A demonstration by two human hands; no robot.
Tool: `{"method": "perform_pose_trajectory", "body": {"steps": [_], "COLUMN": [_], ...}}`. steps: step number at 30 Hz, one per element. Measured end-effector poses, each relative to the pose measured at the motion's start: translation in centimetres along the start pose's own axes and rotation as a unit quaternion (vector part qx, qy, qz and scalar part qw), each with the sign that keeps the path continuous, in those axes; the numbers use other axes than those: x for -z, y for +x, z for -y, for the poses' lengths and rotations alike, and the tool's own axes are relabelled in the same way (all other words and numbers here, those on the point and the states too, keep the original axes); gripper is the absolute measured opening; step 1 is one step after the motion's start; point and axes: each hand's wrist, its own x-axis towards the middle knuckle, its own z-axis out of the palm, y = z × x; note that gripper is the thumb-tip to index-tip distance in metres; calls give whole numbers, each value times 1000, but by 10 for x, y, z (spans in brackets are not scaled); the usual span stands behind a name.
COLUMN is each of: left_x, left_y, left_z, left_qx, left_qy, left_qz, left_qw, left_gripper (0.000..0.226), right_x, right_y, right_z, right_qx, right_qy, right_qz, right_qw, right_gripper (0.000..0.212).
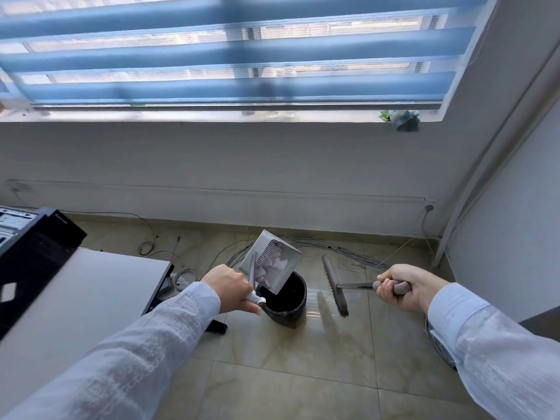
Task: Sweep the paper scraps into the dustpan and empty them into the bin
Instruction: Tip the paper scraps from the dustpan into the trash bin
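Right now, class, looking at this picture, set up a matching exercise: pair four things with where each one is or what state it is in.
Things:
1. dustpan
2. broom
3. bin
4. paper scraps

Places or states:
A. standing on the tiled floor, lined in black
B. gripped by the right hand, head off to the side
C. lying inside the tilted pan
D. held by the left hand, tipped above the bin

Pairs: 1-D, 2-B, 3-A, 4-C

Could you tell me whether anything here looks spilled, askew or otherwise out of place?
Nothing looks spilled. Loose cables sprawl on the floor along the wall behind the bin; the tilted dustpan is simply emptying.
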Motion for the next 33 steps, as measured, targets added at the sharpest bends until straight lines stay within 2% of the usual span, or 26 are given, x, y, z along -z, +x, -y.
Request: {"method": "perform_pose_trajectory", "body": {"steps": [10,18,28,31,33], "left_x": [-7,-2,-2,2,3], "left_y": [0,0,3,5,5], "left_z": [-5,-4,9,18,28], "left_qx": [-13,16,86,140,188], "left_qy": [12,-2,-50,-108,-182], "left_qz": [4,4,-14,-26,-39], "left_qw": [1000,1000,995,984,964], "left_gripper": [70,69,67,68,62], "right_x": [-2,-3,1,2,2], "right_y": [-5,-9,-7,-8,-10], "right_z": [2,2,3,3,2], "right_qx": [7,6,11,12,13], "right_qy": [-6,-11,-9,-8,-8], "right_qz": [-4,-8,-9,-8,-9], "right_qw": [1000,1000,1000,1000,1000], "right_gripper": [30,30,25,25,24]}}
